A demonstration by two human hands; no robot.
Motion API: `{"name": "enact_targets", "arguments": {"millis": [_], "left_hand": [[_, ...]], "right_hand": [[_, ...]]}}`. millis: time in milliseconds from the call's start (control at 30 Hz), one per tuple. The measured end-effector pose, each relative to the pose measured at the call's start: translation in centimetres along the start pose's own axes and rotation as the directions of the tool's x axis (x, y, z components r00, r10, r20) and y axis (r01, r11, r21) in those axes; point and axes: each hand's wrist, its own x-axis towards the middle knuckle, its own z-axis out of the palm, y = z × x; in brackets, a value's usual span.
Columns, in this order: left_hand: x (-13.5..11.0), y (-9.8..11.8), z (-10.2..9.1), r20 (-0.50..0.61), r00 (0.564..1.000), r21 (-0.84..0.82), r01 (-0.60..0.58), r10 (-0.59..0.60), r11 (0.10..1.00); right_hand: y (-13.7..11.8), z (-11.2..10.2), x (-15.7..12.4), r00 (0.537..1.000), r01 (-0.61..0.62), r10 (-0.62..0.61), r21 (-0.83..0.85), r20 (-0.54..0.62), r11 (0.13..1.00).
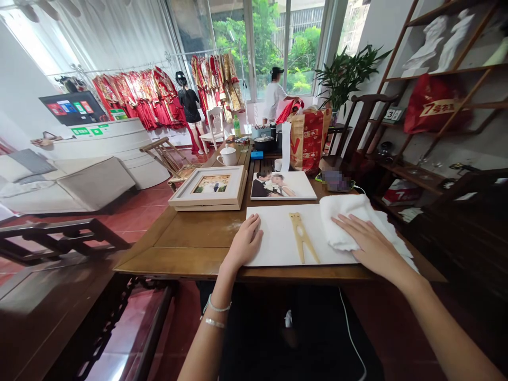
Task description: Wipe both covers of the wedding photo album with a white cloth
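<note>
A white rectangular board lies flat on the wooden table in front of me. My left hand rests on the board's left edge, its fingers stretched out and holding nothing. On the board's right part is a folded white towel, with my right hand lying flat on it, fingers extended. Between my hands lies a flat, pale yellow piece with two small ears at the top and two long prongs pointing towards me. More white cloth shows beneath my right hand and hangs towards the table's right side.
Behind the board stand a couple's photo panel and stacked framed pictures. Farther back are a lidded white mug, a red-and-tan paper bag and a phone. A person is by the window.
</note>
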Motion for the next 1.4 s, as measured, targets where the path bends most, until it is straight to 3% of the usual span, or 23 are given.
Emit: {"name": "enact_targets", "arguments": {"millis": [200,367,500,700,800,900,1000,1167,1300,1400], "left_hand": [[0.1,0.0,0.1,0.008,1.000,-0.004,-0.002,0.002,1.000],[0.1,0.0,0.0,0.007,1.000,-0.010,0.007,-0.007,1.000],[0.0,-0.2,-0.1,0.003,1.000,-0.011,0.002,-0.002,1.000],[0.0,-0.2,-0.1,0.007,1.000,-0.013,0.005,-0.005,1.000],[0.0,-0.2,-0.1,0.011,1.000,-0.006,0.008,-0.008,1.000],[0.0,-0.2,-0.1,0.014,1.000,-0.003,0.010,-0.010,1.000],[0.0,-0.3,-0.1,0.016,1.000,0.001,0.009,-0.009,1.000],[0.0,-0.4,-0.1,0.014,1.000,0.004,0.004,-0.004,1.000],[0.0,-0.3,-0.1,0.024,1.000,0.002,0.010,-0.010,1.000],[0.1,-0.1,-0.1,0.024,0.999,0.006,0.023,-0.023,1.000]], "right_hand": [[-0.9,1.1,6.8,0.990,-0.120,0.123,-0.049,0.073,0.992],[-1.7,1.3,8.7,0.990,-0.115,0.118,-0.047,0.080,0.992],[-3.2,0.9,6.6,0.996,-0.013,0.015,-0.033,0.085,0.999],[-4.9,-0.5,-0.3,0.981,0.195,-0.195,0.015,-0.010,0.981],[-4.4,-1.3,-2.7,0.972,0.237,-0.236,0.047,-0.018,0.970],[-3.6,-1.4,-3.3,0.977,0.211,-0.210,0.059,-0.022,0.976],[-2.6,-0.8,-2.0,0.990,0.137,-0.135,0.041,-0.033,0.990],[-1.4,0.6,2.7,1.000,-0.015,0.016,-0.018,0.011,1.000],[-2.1,1.1,6.5,0.997,-0.054,0.056,-0.046,0.054,0.997],[-3.4,1.2,7.7,0.997,-0.048,0.050,-0.046,0.055,0.998]]}}
